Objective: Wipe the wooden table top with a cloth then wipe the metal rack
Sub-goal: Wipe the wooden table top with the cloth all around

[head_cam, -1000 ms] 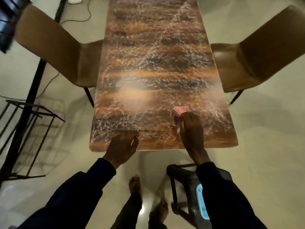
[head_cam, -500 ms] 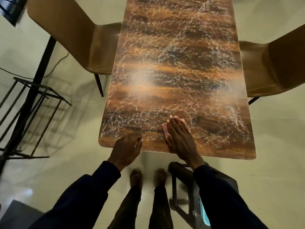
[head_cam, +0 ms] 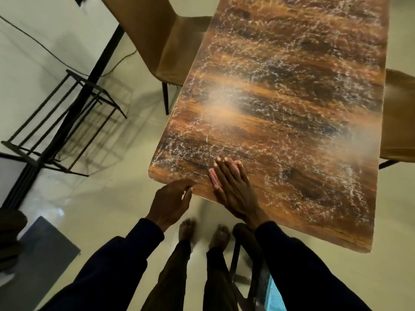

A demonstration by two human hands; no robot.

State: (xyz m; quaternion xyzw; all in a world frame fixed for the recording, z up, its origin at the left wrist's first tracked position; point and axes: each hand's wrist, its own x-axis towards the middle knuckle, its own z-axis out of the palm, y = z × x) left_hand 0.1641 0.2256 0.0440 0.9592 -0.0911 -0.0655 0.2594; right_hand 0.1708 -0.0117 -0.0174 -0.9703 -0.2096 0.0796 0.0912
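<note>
The wooden table top (head_cam: 292, 108) fills the upper right, streaked with white marks and a bright glare patch. My right hand (head_cam: 233, 187) lies flat near the table's near left corner, pressing a folded pink cloth (head_cam: 214, 178) that shows under the fingers and palm. My left hand (head_cam: 173, 203) rests its fingertips on the table's near edge just left of the cloth, holding nothing. The black metal rack (head_cam: 65, 122) stands on the floor to the left, apart from both hands.
A brown chair (head_cam: 157, 37) sits at the table's left side and another brown chair (head_cam: 397, 117) at the right. A dark stool with a blue top (head_cam: 265, 286) stands by my bare feet (head_cam: 204, 232). A black post (head_cam: 74, 108) and a cable cross the pale floor.
My right hand has slid the cloth leftward along the near edge toward the left corner. The camera view has swung left and tilted. The left hand stays at the edge.
</note>
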